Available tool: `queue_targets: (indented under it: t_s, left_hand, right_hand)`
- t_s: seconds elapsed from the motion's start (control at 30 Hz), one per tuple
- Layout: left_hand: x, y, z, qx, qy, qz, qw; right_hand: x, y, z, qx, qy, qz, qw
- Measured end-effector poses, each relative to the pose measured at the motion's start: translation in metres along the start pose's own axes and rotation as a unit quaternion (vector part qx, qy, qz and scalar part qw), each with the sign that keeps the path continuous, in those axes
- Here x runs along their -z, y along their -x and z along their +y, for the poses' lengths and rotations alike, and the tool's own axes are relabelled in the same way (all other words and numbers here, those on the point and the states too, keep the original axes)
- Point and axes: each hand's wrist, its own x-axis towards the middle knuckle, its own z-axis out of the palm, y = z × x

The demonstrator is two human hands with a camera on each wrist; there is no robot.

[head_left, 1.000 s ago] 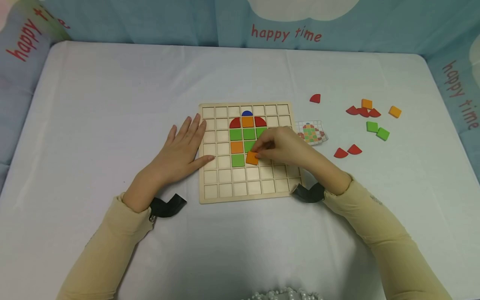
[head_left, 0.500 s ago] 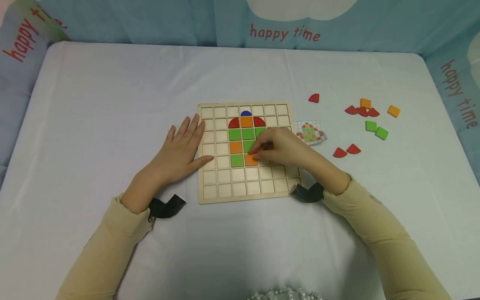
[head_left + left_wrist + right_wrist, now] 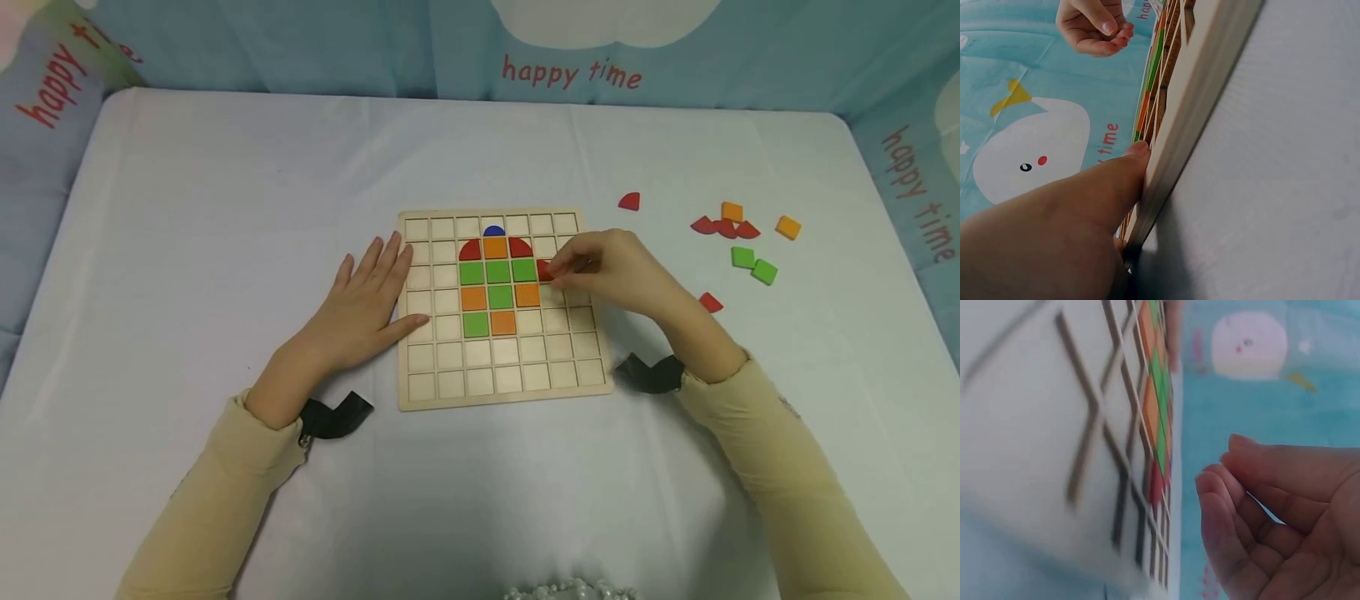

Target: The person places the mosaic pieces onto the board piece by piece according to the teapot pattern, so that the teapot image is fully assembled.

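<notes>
A square wooden grid board (image 3: 491, 402) carries colored tiles set in its cells: green squares (image 3: 497, 272), orange squares (image 3: 503, 323), red quarter-circles (image 3: 469, 250) and a blue half-round piece (image 3: 494, 232). My left hand (image 3: 362, 310) lies flat with spread fingers, its fingertips and thumb over the board's left edge. Over the board's right side is my right hand (image 3: 607, 268), fingers loosely bent, fingertips close by a red piece (image 3: 543, 270) in a cell. In the right wrist view, nothing shows between the thumb and fingers of the right hand (image 3: 1272, 519).
To the right on the white tablecloth (image 3: 450, 500) lie loose red quarter-circles (image 3: 629, 201), orange squares (image 3: 788, 227) and green squares (image 3: 764, 272). The right arm covers part of that area, including where the pattern card lay. A printed blue curtain (image 3: 300, 50) borders the table.
The orange square my right hand was pinching went flat into its cell. That hand has since let go and shifted right and slightly up, uncovering an orange tile and a red piece. Left hand unmoved.
</notes>
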Motion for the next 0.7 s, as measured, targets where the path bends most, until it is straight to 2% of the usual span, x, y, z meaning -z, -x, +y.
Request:
queue_targets:
  t_s: [0.17,0.4,0.6,0.7]
  left_hand:
    - [0.000,0.000,0.000,0.003,0.001,-0.003,1.0000]
    - [0.000,0.001,0.001,0.005,0.001,-0.003,1.0000]
    - [0.001,0.000,0.002,0.006,0.000,-0.002,1.0000]
    - [0.001,0.000,0.002,0.005,-0.001,-0.002,1.0000]
  right_hand:
    - [0.019,0.011,0.012,-0.044,-0.003,0.041,0.9982]
    - [0.047,0.030,0.031,-0.076,-0.006,0.091,0.9929]
    - [0.069,0.048,0.048,-0.132,-0.004,0.115,0.9847]
    - [0.077,0.055,0.056,-0.148,-0.021,0.122,0.9812]
